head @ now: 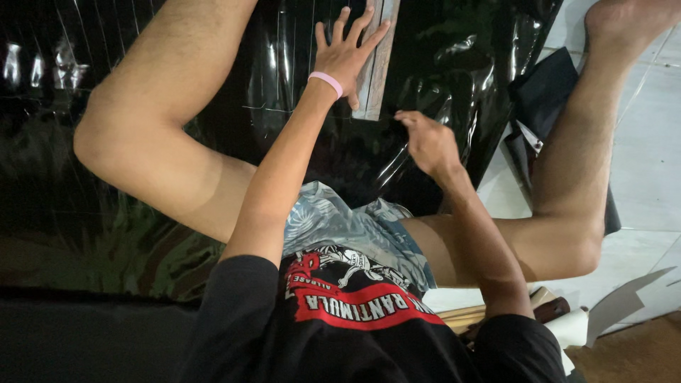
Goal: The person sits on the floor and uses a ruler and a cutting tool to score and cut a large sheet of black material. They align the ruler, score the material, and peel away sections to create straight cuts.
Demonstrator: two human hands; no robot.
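Person seated on the floor (638, 177), legs spread, a black plastic sheet (440, 64) lying glossy and wrinkled between them. Left hand (349, 53) lies flat, fingers (374, 37) spread apart, pressing down on a long wooden ruler (379, 71) that lies on the sheet — the ruler runs out from under the palm toward the top of view. Pink wristband (326, 81) on that wrist. Right hand (424, 138) sits just beside the ruler's near end, fingers curled together at the sheet — whether they pinch the sheet or a tool, cannot tell.
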